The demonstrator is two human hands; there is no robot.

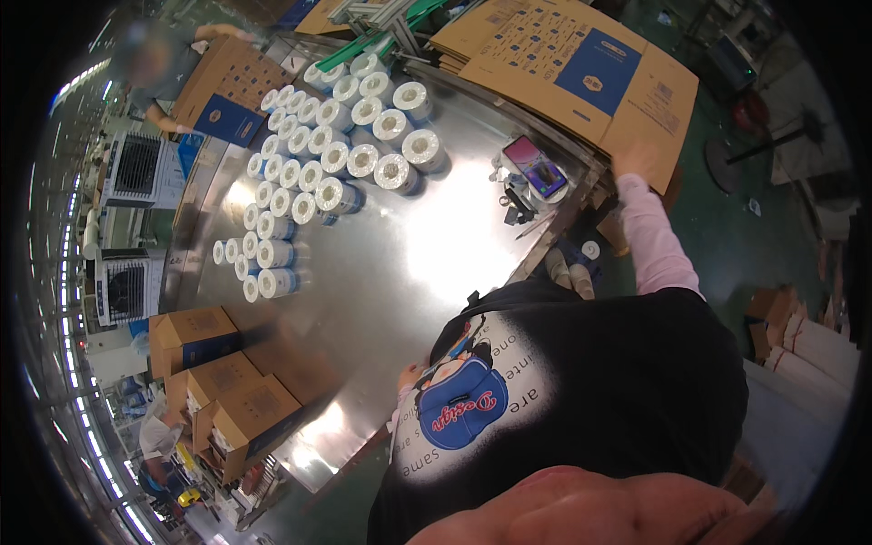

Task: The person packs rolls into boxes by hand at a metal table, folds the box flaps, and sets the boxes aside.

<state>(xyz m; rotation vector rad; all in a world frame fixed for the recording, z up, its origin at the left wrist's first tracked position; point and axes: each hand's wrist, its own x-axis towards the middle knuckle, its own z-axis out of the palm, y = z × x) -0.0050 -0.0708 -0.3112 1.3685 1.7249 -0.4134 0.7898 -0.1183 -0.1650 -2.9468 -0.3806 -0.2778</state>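
Flat cartons (581, 77), and there they lay, stacked at one o'clock along the rim of the steel counter (363, 263), whatever bore them hidden from view! Out at two o'clock the right hand (630, 162) was on their near edge, pink sleeve stretched long; whether its fingers pinched one sheet or simply lay spread, you couldn't tell. Down at six o'clock the left hand (411, 375) showed only partly beside the black shirt, its grip impossible to read.

And here was the danger! With that one arm reaching so far, a careless tug could have dragged several sheets together, skewing the pile or spilling it floorward. Two phones (548, 179) sat just inside the rim at half past one, right where a low-swung sheet might have swept them away. The standing rolls (336, 156) crowded eleven o'clock, close-packed, so one bump risked toppling neighbours.
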